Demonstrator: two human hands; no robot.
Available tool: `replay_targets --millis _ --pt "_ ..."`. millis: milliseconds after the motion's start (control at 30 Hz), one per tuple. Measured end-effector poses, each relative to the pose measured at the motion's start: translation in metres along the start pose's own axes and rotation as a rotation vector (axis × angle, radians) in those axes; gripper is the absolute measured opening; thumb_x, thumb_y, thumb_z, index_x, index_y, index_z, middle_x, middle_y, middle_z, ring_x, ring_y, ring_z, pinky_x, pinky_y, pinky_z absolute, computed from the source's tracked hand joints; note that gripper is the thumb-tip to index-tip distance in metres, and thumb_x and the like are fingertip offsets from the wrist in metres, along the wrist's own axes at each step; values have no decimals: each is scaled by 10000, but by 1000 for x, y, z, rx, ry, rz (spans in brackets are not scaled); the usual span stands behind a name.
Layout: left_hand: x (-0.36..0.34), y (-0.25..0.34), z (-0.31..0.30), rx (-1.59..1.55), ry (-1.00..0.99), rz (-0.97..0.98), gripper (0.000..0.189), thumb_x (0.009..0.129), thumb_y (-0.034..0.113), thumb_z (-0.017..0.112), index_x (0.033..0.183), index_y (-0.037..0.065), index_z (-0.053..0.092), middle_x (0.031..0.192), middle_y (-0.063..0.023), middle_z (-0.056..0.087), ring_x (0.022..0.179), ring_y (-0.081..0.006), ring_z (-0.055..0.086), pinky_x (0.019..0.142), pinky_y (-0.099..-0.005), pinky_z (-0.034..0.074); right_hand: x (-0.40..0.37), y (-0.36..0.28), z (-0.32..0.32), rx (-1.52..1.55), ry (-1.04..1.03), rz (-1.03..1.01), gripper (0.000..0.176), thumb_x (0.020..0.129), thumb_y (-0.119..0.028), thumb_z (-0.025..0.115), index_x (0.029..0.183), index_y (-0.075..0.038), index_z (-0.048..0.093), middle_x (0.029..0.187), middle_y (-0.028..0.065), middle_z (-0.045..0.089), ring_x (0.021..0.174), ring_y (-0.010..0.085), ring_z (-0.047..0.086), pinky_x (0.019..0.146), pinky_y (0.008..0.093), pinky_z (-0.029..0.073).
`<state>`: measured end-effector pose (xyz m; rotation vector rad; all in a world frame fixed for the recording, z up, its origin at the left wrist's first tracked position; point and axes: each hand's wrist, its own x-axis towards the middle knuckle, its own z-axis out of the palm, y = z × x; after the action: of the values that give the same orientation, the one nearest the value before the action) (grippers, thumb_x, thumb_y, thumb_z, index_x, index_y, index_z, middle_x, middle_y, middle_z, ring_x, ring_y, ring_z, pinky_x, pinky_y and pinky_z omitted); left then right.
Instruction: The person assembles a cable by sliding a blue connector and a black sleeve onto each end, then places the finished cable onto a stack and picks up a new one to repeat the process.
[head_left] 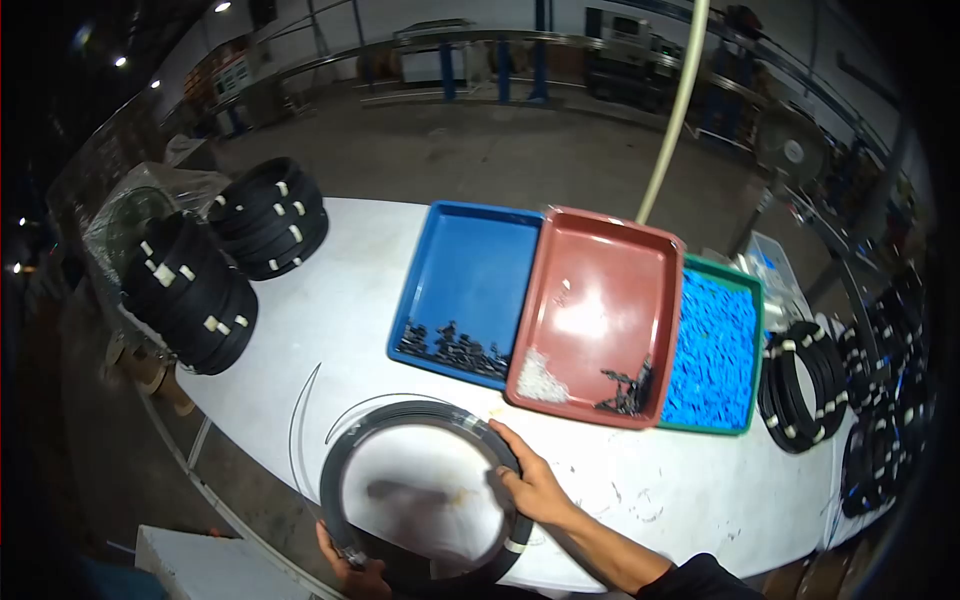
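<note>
A ring-shaped coil of thin black cable or tubing [400, 413] is held tilted over the near edge of the white table. My right hand [530, 480] grips its right side, thumb on the inner rim and fingers round the outside. At the lower left, my left hand [350, 572] closes on the coil beside a shiny band; part of this hand is cut off or in shadow. A loose strand [297, 420] curves away from the coil on the left, with another short curved length near its top. A pale band shows at the coil's lower right.
Behind the coil stand a blue tray [470, 240] with black pieces, a red tray [610, 250] with white and black pieces, and a green tray [757, 330] full of blue pieces. Stacked black coils [190, 295] stand left; more coils [800, 385] lie right. A pale pole [675, 120] rises behind.
</note>
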<state>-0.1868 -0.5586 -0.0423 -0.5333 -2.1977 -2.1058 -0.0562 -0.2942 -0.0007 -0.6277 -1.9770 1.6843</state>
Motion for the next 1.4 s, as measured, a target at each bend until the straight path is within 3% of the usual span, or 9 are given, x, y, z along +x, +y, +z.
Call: replay_targets --millis 233,467,500,567,633,933,1033,1200,1400 --pt "-49 -6 31 -255 -267 -63 1059 554 -61 498 1567 -9 193 1476 -160 420 1334 -296 441 1154 -356 312 -101 55 -30 -29 297 89 675 866 53 501 1528 4 380 1473 227 512 1401 310 468 1161 337 333" --pt "-49 -6 59 -225 -495 -171 990 634 -194 455 1566 43 222 1426 -216 443 1303 -302 473 1080 -343 389 -163 72 -51 -103 519 112 730 848 84 518 1554 -6 359 1145 50 620 838 90 543 788 216 459" --pt "-50 -4 59 -232 -505 -165 990 634 -194 455 1566 43 222 1426 -216 443 1303 -302 473 1080 -343 389 -171 72 -51 -106 532 107 730 848 84 518 1554 -6 359 1145 50 620 838 90 543 788 216 459" --pt "-51 -3 70 -133 -553 -177 985 645 -198 456 1570 41 217 1426 -224 444 1284 -302 494 1042 -316 421 -183 75 -54 -94 575 140 687 857 47 517 1529 27 376 1457 254 519 1354 322 513 1124 330 370" --pt "-50 -13 81 -129 -545 -84 1016 618 -179 465 1578 53 224 1363 -187 505 1193 -259 538 838 -252 502 -188 73 -54 -121 622 124 671 868 33 522 1522 45 375 1473 274 497 1368 354 497 1148 348 348" --pt "-23 0 96 187 -653 103 930 731 -100 562 1567 -19 165 1329 -348 580 1203 -427 608 1044 -401 458 -198 68 -52 -363 657 60 676 887 -25 617 1507 64 364 1431 266 508 1327 332 514 1129 368 368" --pt "-12 0 98 202 -692 185 872 803 -35 618 1558 -40 182 1246 -329 630 1134 -422 647 1009 -423 487 -199 35 -64 -470 550 167 658 886 -140 679 1437 94 406 1398 315 503 1287 433 522 1103 424 399" --pt "19 -4 108 202 -703 228 707 895 142 699 1477 -64 355 978 -220 725 905 -334 726 873 -395 550 -153 37 -109 -574 597 115 270 964 -225 638 980 44 654 833 211 709 800 337 711 761 421 539" --pt "67 18 134 604 -548 161 536 889 303 726 1295 -24 599 770 -133 746 799 -311 738 787 -416 560 -57 60 -136 -548 443 63 217 951 -180 632 995 29 674 870 210 717 829 346 710 758 421 529"
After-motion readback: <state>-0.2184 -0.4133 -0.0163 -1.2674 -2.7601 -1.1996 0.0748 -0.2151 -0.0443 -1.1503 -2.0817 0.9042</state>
